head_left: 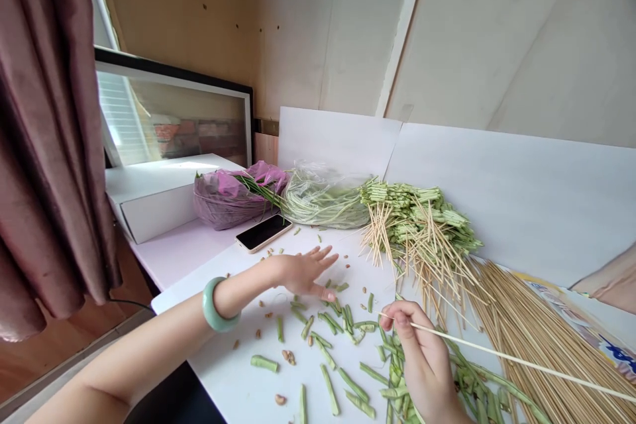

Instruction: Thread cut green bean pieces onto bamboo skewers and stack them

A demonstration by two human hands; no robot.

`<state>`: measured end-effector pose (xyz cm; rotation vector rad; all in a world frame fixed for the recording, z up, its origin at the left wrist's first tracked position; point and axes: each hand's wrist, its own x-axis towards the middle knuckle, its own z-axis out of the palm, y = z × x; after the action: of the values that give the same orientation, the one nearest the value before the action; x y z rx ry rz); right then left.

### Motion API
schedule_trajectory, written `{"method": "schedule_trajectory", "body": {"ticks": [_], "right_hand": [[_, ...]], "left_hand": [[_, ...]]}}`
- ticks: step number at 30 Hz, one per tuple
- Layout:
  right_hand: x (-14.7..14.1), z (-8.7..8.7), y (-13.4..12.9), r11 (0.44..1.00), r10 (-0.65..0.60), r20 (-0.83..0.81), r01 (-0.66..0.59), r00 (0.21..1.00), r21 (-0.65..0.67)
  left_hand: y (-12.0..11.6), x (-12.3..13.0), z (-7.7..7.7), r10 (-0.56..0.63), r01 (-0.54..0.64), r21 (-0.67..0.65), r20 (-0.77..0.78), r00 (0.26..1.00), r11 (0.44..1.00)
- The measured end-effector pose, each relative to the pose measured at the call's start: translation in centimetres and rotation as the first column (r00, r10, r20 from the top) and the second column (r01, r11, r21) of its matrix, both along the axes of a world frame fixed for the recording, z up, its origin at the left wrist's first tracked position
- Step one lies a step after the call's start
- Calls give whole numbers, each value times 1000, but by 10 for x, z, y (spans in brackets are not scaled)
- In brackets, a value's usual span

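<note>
My left hand (309, 271), with a pale green bangle (218, 305) on its wrist, is spread flat just over the white table, fingers apart and holding nothing. Cut green bean pieces (328, 387) lie scattered below and beside it. At the lower right, my right hand (422, 354) pinches a thin wooden skewer (511, 352) near one end; the skewer runs off to the right edge, with no bean on its visible length. More bean pieces lie under and around my right hand.
Behind are skewered bean bundles (427, 215), a clear bag of long beans (325, 199), a purple bag (226, 199) and a phone (263, 232). Many bare skewers (541, 338) lie at the right. A white box (159, 205) stands at the left, by a curtain (50, 146).
</note>
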<state>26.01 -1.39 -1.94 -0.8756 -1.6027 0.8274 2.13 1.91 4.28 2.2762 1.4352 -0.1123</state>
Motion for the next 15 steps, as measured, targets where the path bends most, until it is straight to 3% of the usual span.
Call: {"method": "schedule_trajectory", "body": {"ticks": [7,11,15], "right_hand": [[2,-7,-8,1000,20,38,-20,999,-5],[18,-25,-8,995,100,176,-102,979,3],[23,-37,-8,995,92,167,-98,982,29]], "left_hand": [[14,-44,20,171,-158,116,-115,978,981],[2,-63,19,177,-159,114,-168,970,981],[-12,-70,12,143,-123,123,-167,975,985]]}}
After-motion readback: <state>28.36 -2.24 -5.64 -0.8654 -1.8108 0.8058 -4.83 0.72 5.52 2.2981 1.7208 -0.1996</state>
